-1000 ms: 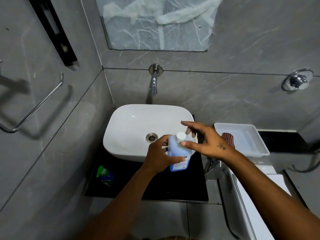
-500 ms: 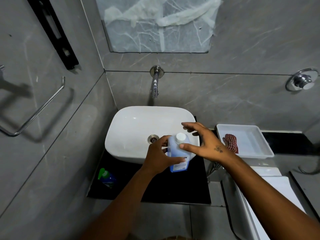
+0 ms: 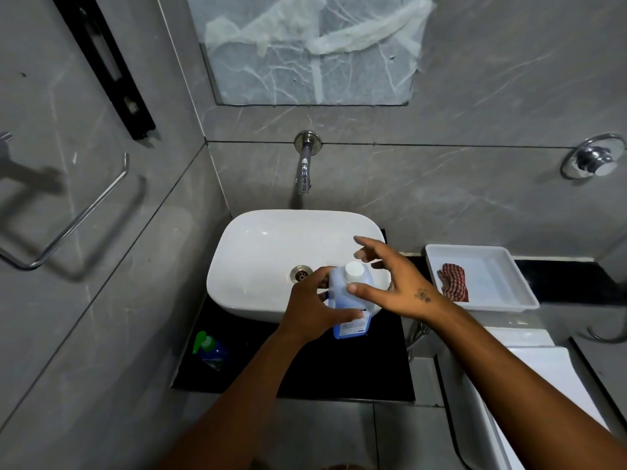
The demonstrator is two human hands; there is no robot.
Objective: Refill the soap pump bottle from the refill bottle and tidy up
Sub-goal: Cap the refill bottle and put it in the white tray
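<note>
My left hand [image 3: 314,307] grips the blue refill bottle [image 3: 342,300] upright, in front of the white basin [image 3: 261,252]. The bottle has a white cap [image 3: 354,271] on top. My right hand [image 3: 393,283] hovers beside the cap with fingers spread, the thumb near the bottle's shoulder, holding nothing. The soap pump bottle [image 3: 209,349], blue with a green pump head, stands on the black counter [image 3: 339,371] at the front left.
A wall tap [image 3: 304,167] hangs over the basin. A white tray [image 3: 502,290] with a red checked cloth [image 3: 453,281] sits to the right. A white toilet tank [image 3: 529,378] is at lower right, a towel bar [image 3: 78,215] on the left wall.
My right hand has spread its fingers wider and shifted slightly off the cap. The left hand and bottle have hardly moved; the camera view has tilted a little.
</note>
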